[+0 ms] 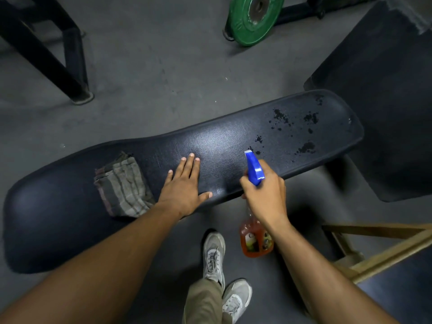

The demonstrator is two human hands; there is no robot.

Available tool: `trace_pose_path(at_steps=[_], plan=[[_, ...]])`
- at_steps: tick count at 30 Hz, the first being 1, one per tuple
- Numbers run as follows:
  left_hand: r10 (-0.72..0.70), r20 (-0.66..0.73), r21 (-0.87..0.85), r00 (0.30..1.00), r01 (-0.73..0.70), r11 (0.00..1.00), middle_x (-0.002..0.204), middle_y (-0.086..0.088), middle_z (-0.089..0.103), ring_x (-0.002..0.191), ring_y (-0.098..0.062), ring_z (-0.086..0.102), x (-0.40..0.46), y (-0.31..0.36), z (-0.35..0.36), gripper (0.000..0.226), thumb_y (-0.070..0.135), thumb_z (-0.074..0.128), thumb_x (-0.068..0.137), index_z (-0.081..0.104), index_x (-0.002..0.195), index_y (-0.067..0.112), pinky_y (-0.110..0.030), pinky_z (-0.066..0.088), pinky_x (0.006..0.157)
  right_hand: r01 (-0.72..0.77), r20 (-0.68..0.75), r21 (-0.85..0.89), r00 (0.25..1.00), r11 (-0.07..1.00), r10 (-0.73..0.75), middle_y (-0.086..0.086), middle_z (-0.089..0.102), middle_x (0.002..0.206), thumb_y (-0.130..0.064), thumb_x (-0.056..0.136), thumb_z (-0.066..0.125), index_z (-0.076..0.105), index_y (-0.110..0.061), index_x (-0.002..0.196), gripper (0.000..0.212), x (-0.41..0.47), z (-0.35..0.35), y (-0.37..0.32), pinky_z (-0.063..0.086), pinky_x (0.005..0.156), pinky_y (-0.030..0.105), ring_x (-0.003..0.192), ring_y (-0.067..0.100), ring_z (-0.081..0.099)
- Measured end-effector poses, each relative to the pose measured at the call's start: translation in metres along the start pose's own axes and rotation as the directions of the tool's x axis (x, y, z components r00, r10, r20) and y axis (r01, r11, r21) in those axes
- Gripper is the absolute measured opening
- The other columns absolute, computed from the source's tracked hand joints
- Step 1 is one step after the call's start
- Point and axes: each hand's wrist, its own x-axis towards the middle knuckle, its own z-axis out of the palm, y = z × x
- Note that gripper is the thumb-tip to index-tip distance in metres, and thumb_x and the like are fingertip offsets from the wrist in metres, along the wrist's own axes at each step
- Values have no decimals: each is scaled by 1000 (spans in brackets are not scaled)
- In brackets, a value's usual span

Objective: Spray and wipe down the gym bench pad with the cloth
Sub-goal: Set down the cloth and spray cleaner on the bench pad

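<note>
My left hand [184, 185] rests flat, fingers spread, steadying the bench pad [222, 146]; my right hand [264, 192] grips the spray bottle [254, 169], aiming; the cloth [124, 185] waits alongside.

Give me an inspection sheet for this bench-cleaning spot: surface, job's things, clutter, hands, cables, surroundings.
Surface: black bench pad, wet droplets on its right part, the rest looks dry.
Job's things: folded striped cloth lying on the pad, left of the left hand; spray bottle with blue nozzle and orange liquid, pointed at the pad.
Clutter: nothing seen on the pad.
Hands: left hand flat on the pad, fingers spread, holding nothing; right hand gripping the bottle's neck.
Cables: nothing seen.
Surroundings: grey floor; green weight plate at top; black frame leg at top left; wooden frame at right; person's shoes below.
</note>
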Motion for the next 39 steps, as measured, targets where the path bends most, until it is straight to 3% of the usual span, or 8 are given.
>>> trace_pose_path(at_steps=[5,13,23,30,33,36,39], plan=[[-4,-16,13,1000,4,1000,170,5,-24,158,-16,-17,0,1,1,107,72,47,93,-14,163,19,-48,5,127,-46,-21,28,999,999,47,6,72,77,-49,69,49,58,-21,90,35,5,-3,0,58,78,46,77,40,74],[-6,-35,34,999,8,999,171,4,-24,158,-17,-16,-2,2,2,106,74,44,94,-13,164,19,-47,6,128,-5,83,-32,997,999,7,6,66,67,-38,74,57,52,-20,85,22,-9,12,2,56,73,46,76,40,68],[13,-67,19,998,-11,1000,171,5,-23,158,-15,-16,-3,-3,8,104,74,42,94,-12,164,19,-47,5,129,-73,84,-14,994,997,74,9,67,73,-46,71,52,53,-23,88,28,-49,30,17,59,71,50,80,45,70],[24,-45,-18,999,-25,1000,170,4,-25,158,-16,-19,-3,-5,7,105,71,44,96,-15,163,17,-48,2,129,-143,-5,-19,990,990,143,8,63,69,-24,81,68,57,-14,85,15,-67,22,21,50,71,44,79,43,61],[41,-33,-54,999,-42,998,171,3,-23,158,-17,-19,-4,-6,4,102,68,46,97,-13,164,17,-48,1,129,-128,-44,13,991,992,129,3,62,68,-20,82,70,56,-13,85,15,-73,21,21,50,71,44,73,34,62],[70,-33,-91,997,-73,993,172,1,-20,158,-18,-16,-7,-11,1,99,65,45,99,-9,164,15,-46,-1,128,-78,-61,95,995,992,84,-5,59,68,-11,85,71,53,-19,80,20,-77,20,13,45,68,35,61,10,51],[64,-53,-104,997,-69,992,173,0,-15,159,-18,-13,-14,-23,-1,97,65,44,99,-6,165,15,-44,-2,127,23,-26,150,999,988,-19,-9,67,79,-4,86,71,60,-17,88,17,-79,22,-5,49,72,29,70,7,61]])
